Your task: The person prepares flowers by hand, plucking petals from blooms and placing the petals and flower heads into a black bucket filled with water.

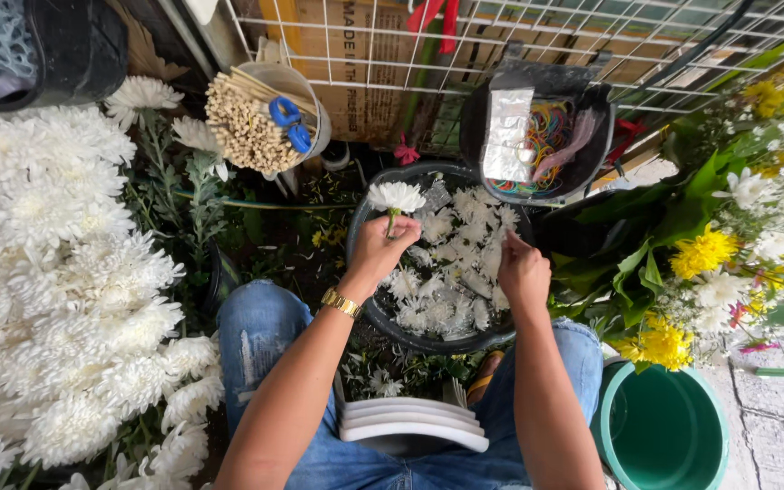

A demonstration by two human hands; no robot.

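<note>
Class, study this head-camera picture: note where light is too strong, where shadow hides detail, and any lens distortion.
Head view: daylight bleaches the white flowers at left, losing petal detail; glare on the foil in the black tub; ground under the basin is dark; the wire grid bows, wide-angle distortion; both hands sharp.

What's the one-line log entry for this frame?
left hand: holds white flower by stem | right hand: pinched shut over dark basin, contents unclear | basin: white flower heads | nearby: green bucket

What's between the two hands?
In the head view, between the left hand and right hand lies the dark basin, full of cut white flower heads.
</note>
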